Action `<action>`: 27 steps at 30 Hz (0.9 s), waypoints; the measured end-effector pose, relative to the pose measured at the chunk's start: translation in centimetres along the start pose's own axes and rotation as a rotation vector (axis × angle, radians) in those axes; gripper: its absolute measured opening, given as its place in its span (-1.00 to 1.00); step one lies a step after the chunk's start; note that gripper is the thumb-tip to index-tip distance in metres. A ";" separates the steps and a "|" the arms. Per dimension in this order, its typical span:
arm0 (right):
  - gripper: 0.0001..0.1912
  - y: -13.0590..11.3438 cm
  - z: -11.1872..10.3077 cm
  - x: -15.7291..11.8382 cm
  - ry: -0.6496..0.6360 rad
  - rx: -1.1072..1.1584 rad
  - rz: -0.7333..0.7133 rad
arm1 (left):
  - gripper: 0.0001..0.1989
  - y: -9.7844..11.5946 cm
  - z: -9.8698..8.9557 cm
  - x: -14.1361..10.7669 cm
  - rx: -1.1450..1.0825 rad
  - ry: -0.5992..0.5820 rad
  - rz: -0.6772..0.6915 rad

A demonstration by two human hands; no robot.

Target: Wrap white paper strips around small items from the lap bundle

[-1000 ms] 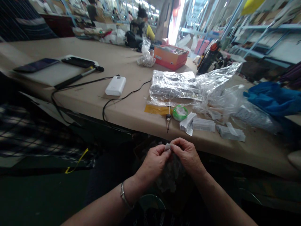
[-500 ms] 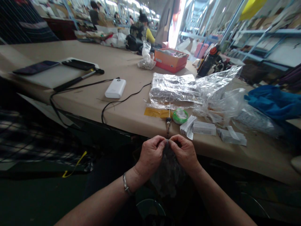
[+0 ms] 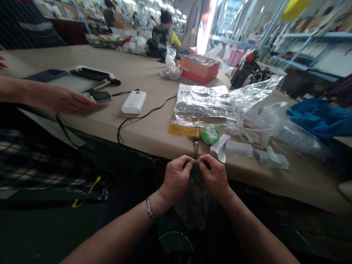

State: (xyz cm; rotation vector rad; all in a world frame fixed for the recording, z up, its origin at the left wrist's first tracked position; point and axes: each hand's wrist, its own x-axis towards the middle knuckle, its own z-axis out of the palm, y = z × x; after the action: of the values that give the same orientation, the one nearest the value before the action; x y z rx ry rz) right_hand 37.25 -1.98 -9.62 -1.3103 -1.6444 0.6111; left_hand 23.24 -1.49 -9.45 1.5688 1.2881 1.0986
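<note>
My left hand and my right hand meet at the table's front edge, thumbs and index fingers pinched close together. Between them they grip the top of a thin, greyish see-through plastic bag, which hangs down over my lap in shadow. Just beyond my fingertips lies a slim pen-like tool with a dark collar, on the table edge. Beside it is a round green tub with whitish content. Stacks of white printed labels lie to the right of the tub.
Crinkled clear plastic packaging covers the table's middle. Farther back stand an orange box and a knotted bag. A white power bank and a cable lie left. A co-worker's hand holds a small dark device.
A co-worker's arm has come in from the left, with a small dark device at its fingers. My hands have risen very slightly, still pinching the plastic bag.
</note>
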 end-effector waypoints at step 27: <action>-0.91 0.1 -0.7 -1.3 -0.070 0.018 0.010 | -0.83 0.8 -0.4 -0.7 -0.098 -0.042 -0.106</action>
State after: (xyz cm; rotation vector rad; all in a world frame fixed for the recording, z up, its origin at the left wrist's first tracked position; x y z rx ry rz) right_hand 37.91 -3.29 -9.86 -1.2982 -1.6856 0.6835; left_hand 22.96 -2.31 -8.70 1.4279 1.2560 1.0411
